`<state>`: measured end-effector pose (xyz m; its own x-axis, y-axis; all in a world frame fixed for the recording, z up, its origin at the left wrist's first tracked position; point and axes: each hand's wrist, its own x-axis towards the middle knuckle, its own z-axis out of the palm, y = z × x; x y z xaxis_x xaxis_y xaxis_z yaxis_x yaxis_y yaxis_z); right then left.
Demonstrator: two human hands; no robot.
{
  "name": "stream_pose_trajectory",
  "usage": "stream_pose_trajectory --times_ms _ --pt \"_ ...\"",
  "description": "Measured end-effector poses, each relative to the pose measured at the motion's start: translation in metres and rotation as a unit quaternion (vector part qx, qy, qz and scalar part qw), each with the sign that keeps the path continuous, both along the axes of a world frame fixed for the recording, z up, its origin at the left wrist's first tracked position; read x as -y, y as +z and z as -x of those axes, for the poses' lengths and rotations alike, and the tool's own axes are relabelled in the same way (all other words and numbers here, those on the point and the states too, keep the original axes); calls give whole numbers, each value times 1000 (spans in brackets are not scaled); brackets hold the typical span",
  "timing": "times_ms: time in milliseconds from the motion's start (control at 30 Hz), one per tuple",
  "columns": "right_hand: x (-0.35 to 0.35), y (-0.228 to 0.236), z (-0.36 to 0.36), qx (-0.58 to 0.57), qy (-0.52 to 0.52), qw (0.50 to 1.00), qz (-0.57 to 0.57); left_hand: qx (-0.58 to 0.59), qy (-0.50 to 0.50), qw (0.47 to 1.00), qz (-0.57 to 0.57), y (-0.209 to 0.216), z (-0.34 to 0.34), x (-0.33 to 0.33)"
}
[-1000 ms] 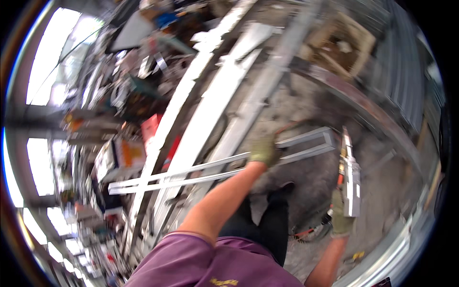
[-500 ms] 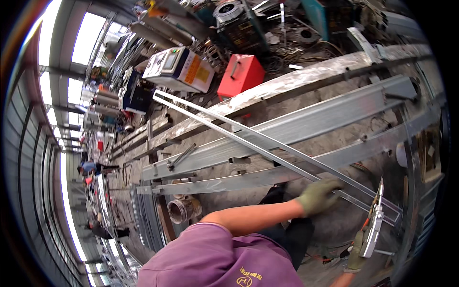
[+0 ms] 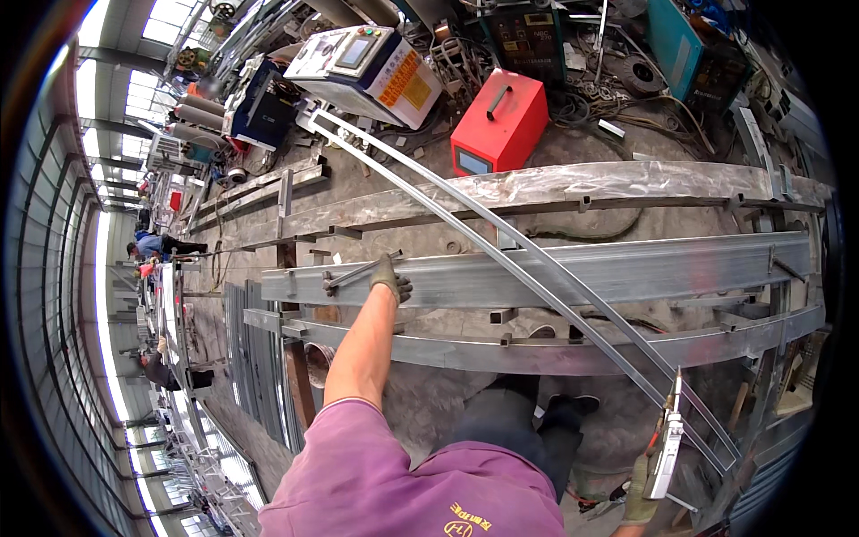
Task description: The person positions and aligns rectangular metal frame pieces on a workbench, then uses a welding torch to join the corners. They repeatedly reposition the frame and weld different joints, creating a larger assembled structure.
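My gloved left hand (image 3: 390, 279) is stretched over the wide steel beam, its fingers apart. It touches or hovers over the handle of a metal hammer (image 3: 331, 285) lying there; contact is hard to judge. At the lower right, my gloved right hand (image 3: 641, 492) grips a silver welding torch (image 3: 665, 458) with a slim pointed tip and an orange-red part along its side. Slanting across the beams is a long narrow frame of square metal tube (image 3: 501, 259). Its near end lies beside the torch.
Beyond the wide steel beam (image 3: 608, 273) runs another rail (image 3: 537, 186); a narrower rail (image 3: 447, 353) is nearer me. A red box (image 3: 501, 121), a white machine with a screen (image 3: 367, 72) and cables lie beyond. Other people (image 3: 159, 244) stand far left.
My left hand has left the tube frame and swung left and away to the hammer. My right hand still holds the torch, now slightly further left in view. The view has shifted.
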<state>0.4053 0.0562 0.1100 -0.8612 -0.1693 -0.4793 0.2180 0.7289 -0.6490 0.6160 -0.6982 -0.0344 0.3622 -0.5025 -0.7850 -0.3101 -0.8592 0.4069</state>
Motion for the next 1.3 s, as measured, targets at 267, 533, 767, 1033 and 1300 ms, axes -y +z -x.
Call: stream_pose_trajectory --times_ms 267,533,767,1033,1300 --pt "27 4 -27 43 -22 996 -75 68 -19 996 -47 -47 -17 58" --pt "45 6 -45 35 -16 998 -56 -61 63 994 -60 -67 -59 72" --pt "94 66 -6 -50 14 998 35 -118 24 986 117 -14 -143 45" --pt "-2 23 -23 -232 2 970 72 -205 -102 935 269 79 -27 -52" --pt "-115 25 -66 -155 -192 965 94 -343 -268 869 236 163 168 -216"
